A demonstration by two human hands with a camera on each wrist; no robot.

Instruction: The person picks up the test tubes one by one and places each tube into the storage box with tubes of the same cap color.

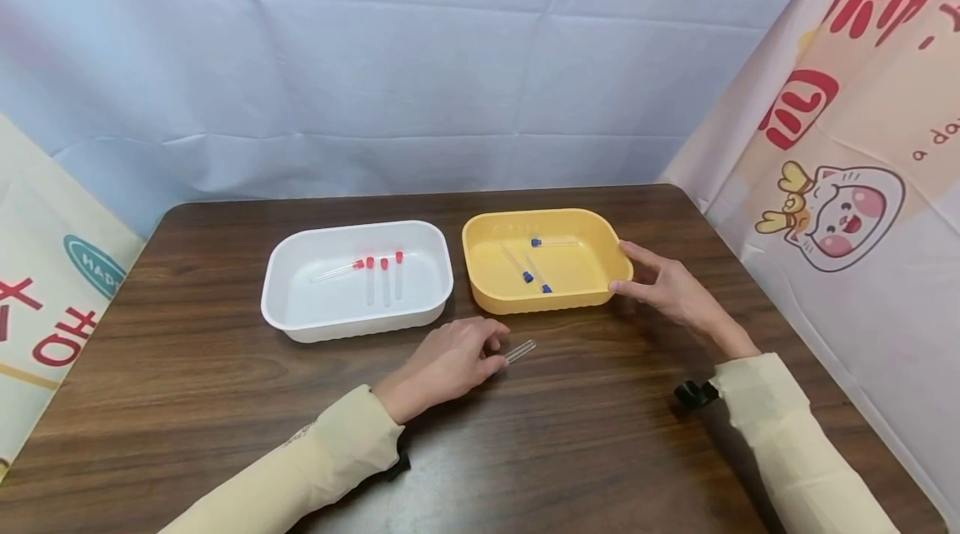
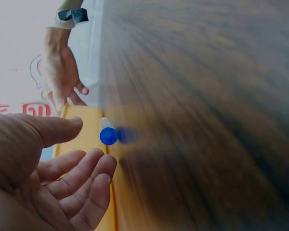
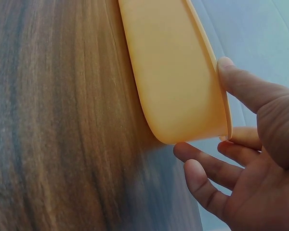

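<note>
On the table, a clear tube (image 1: 521,351) lies by the left hand (image 1: 457,357). The left wrist view shows the tube's blue cap (image 2: 108,136) just beyond the thumb and loosely bent fingers, with a gap between hand and cap. At the right end of the yellow tray (image 1: 551,301), the right hand (image 1: 667,288) touches the rim with spread thumb and forefinger. Close up in the right wrist view, the thumb (image 3: 241,79) lies against the rim and the other fingers are loosely bent beside the end wall. Inside this tray lie three blue-capped tubes (image 1: 555,243).
A white tray (image 1: 356,324) stands left of the yellow one, holding several red-capped tubes (image 1: 399,276). Both trays sit on a dark wooden table (image 1: 570,451). Behind it hangs a pale cloth (image 1: 405,76), with printed cloths at both sides. Each wrist carries a black device (image 1: 693,394).
</note>
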